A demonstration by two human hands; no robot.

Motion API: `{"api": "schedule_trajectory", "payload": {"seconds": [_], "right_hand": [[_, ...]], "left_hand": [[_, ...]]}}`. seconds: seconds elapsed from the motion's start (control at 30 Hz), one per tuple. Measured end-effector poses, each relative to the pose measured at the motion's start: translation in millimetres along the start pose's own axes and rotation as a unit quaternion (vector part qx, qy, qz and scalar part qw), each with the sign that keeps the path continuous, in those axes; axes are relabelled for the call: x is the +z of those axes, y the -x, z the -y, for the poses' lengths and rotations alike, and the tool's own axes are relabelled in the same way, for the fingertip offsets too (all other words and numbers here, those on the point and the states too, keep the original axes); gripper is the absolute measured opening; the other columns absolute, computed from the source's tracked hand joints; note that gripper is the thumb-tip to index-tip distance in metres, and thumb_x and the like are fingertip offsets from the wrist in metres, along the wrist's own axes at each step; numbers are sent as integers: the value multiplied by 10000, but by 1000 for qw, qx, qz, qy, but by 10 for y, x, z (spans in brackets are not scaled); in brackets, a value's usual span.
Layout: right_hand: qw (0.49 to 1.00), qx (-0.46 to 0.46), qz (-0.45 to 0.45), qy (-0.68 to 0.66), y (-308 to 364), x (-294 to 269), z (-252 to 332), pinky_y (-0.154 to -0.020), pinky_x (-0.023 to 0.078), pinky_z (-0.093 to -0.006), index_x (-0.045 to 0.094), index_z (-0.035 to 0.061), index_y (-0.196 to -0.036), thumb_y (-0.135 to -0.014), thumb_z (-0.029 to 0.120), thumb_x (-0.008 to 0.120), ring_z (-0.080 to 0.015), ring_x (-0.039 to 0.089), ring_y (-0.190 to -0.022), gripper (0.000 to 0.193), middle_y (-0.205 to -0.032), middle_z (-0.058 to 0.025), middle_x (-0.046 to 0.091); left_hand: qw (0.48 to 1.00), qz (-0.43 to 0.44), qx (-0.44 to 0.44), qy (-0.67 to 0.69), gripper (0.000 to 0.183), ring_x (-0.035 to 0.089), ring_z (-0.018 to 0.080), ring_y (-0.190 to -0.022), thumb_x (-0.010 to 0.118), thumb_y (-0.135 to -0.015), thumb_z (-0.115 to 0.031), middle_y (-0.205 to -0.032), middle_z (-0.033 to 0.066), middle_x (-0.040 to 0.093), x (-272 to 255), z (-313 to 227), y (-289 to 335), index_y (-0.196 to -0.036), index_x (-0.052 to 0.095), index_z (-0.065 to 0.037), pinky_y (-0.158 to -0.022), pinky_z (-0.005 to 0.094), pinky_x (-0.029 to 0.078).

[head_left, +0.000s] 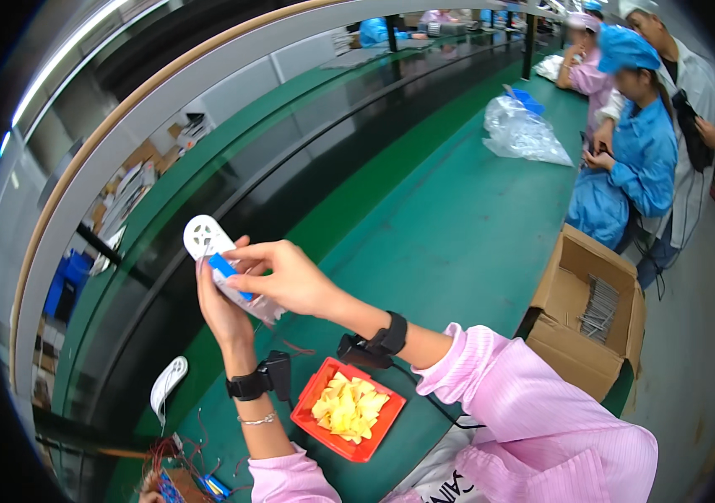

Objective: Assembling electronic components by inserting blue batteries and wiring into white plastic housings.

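My left hand [221, 312] is closed around a long white plastic housing [203, 234], whose rounded end with a round slotted pattern sticks out past the fingers. A blue rectangular block [223, 267], like a wrapped battery pack, lies against the housing's open side. My right hand [286, 277] pinches this blue block between thumb and fingers. Thin dark-red wires [290, 345] trail from below the hands. Between my forearms sits a red tray [303, 408] with crumpled yellow pieces [349, 407].
Another white housing [168, 387] lies at left, near tangled wires [174, 457] and a partly visible hand [153, 488]. A cardboard box [557, 293] with metal rods [599, 308] stands right. A clear plastic bag [521, 130] lies farther along the green bench [424, 226]; people [634, 142] are beyond.
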State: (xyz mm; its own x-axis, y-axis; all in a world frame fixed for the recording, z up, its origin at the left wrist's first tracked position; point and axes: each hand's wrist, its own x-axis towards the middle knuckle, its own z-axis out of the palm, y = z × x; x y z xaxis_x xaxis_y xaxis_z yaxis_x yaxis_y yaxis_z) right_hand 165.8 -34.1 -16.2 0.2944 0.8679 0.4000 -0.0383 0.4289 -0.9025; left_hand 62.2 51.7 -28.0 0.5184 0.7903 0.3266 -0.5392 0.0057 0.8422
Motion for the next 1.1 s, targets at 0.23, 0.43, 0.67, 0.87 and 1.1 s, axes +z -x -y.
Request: {"api": "schedule_trajectory", "payload": {"seconds": [0.23, 0.43, 0.67, 0.87, 1.1], "right_hand": [[999, -22, 11, 43, -25, 11, 63, -724, 528, -281, 616, -55, -1136, -822, 92, 707, -121, 611, -883, 359, -966, -100, 668], [997, -29, -32, 60, 16, 157, 156, -708, 536, -278, 655, -24, -1022, -776, 79, 746, -126, 633, -849, 282, -921, -82, 680], [993, -43, -65, 91, 71, 234, 199, -639, 551, -253, 659, -41, -1060, -790, 64, 729, -122, 645, -851, 298, -902, -91, 673], [982, -112, -68, 139, 84, 273, 204, -635, 563, -255, 669, -47, -1041, -793, 41, 719, -137, 659, -830, 268, -910, -89, 639], [978, -115, -81, 156, 114, 334, 239, -637, 557, -260, 685, -36, -1003, -787, 17, 715, -149, 667, -801, 225, -912, -97, 649]], "left_hand": [[994, -14, -8, 104, 505, 555, 290, -1124, 264, -1022, -335, -1303, 212, 519, 45, -131, 94, -1352, 372, 31, -1004, 414, 414], [998, -12, 12, 59, 473, 553, 241, -1134, 270, -1027, -348, -1274, 163, 555, 122, -319, 180, -1339, 403, -18, -998, 402, 416], [998, 0, 4, 63, 460, 598, 252, -1046, 276, -1027, -360, -1242, 157, 568, 167, -331, 222, -1318, 413, -31, -926, 412, 481], [996, 20, -10, 82, 486, 616, 266, -994, 255, -1025, -373, -1237, 158, 566, 175, -342, 239, -1316, 408, -15, -895, 423, 505], [995, 10, -10, 97, 503, 603, 256, -1016, 239, -1026, -388, -1255, 149, 552, 217, -322, 272, -1306, 425, -13, -904, 412, 496]]}}
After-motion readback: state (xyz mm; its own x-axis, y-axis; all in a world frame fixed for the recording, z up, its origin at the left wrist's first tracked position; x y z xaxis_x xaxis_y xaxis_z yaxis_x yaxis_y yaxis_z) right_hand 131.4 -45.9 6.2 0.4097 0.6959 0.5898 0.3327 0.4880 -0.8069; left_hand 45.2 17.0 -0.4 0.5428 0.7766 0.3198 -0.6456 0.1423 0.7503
